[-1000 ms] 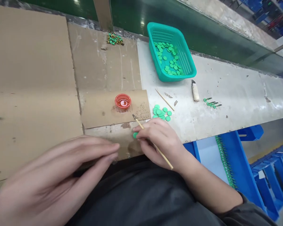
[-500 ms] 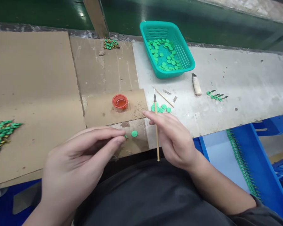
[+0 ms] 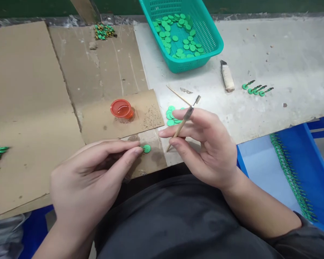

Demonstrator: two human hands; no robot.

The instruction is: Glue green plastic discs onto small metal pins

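Fingertips and thumb of my left hand [image 3: 97, 176] are pinched on a small green piece, mostly hidden, beside a green disc [image 3: 146, 148] at the table's front edge. Between the fingers of my right hand [image 3: 207, 147] is a thin wooden brush [image 3: 181, 126], tilted with its dark end up and away. Several green discs [image 3: 170, 114] lie just beyond my right fingertips. A red cup [image 3: 121, 108] of liquid stands on a cardboard strip [image 3: 140, 100], left of the discs. A thin stick [image 3: 178, 95] lies behind the brush.
A teal basket [image 3: 190, 64] of green discs stands at the back. A wrapped knife [image 3: 227, 77] and several stemmed green pieces [image 3: 256, 90] lie to the right. Green-and-yellow piles [image 3: 104, 31] sit at the back and far left. A blue tray [image 3: 307, 154] is at lower right.
My right hand has turned, and the brush now leans to the right at its dark end. My left fingertips are now beside the lone disc. The whole view has shifted.
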